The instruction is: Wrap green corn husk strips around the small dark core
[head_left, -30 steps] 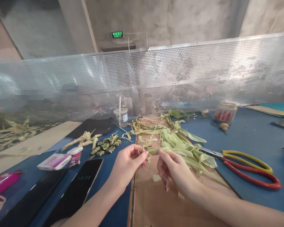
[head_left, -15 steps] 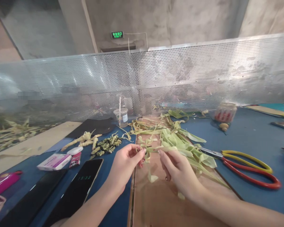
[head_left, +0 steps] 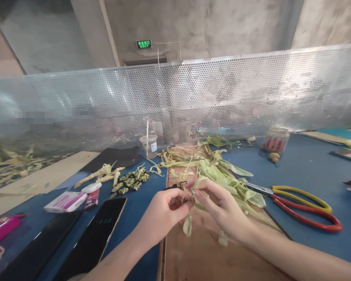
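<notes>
My left hand and my right hand meet over a brown wooden board. The fingers of both are pinched around a thin strip of pale green corn husk, partly hidden between the fingertips. A loose husk end dangles below them. Something small and dark shows just above the left fingers; I cannot make out what it is. Close beyond my right hand lies a pile of green corn husks, with drier strips behind it.
Scissors with red and yellow handles lie at right, tips by the husks. A jar and a plastic cup stand farther back. Left are a phone, a purple-white box, small knotted green pieces and pale husk figures.
My hands have come closer together, the right one moving left to the left fingertips. The husk strip stretched between them is now bunched at the fingers, with its loose end hanging down.
</notes>
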